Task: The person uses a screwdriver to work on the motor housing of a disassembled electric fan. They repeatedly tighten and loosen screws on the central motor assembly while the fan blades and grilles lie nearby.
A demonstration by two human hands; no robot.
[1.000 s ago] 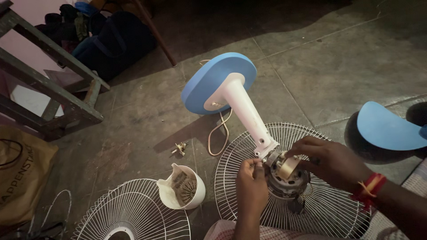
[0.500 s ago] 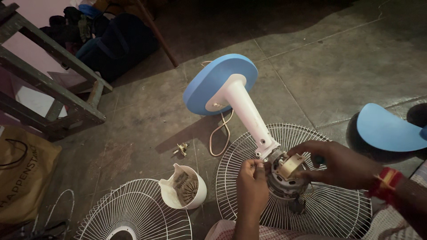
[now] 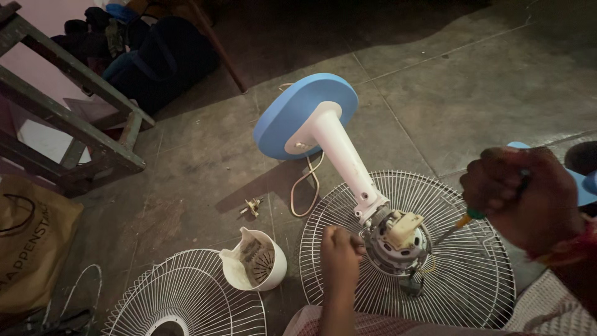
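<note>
Both hands are being kept at the exposed fan motor (image 3: pixel 396 246): left hand (image 3: pixel 341 249) is being held in a closed fist against the motor's left edge, apparently pinching or steadying smth small there, though what exactly can't be made out; right hand (image 3: pixel 519 196) is being wrapped tight round a screwdriver (image 3: pixel 459 224) w/ green-and-orange collar, its thin metal shaft being aimed at the motor's right side. Progress, as judged: disassembly is being carried well along, since the motor is sitting bare on the rear wire grille (image 3: pixel 407 249), w/ a cream plastic block on top and ribbed metal housing showing, while the motor itself is remaining fixed to the neck. Already off and being left aside: a white plastic motor cover (image 3: pixel 255 266), cup-shaped w/ vent slots, and a second round wire guard (image 3: pixel 186 298) at lower left. Further out, a small brass-coloured fitting (image 3: pixel 252 206) and a looped cord (image 3: pixel 305 186) are lying on rough grey concrete floor (image 3: pixel 435 93). Beyond, the smooth white stand tube (image 3: pixel 342 155) is running up to an oval blue base (image 3: pixel 298 112), tipped on its side. A blue blade (image 3: pixel 581 183) is partly showing at right edge.
</note>
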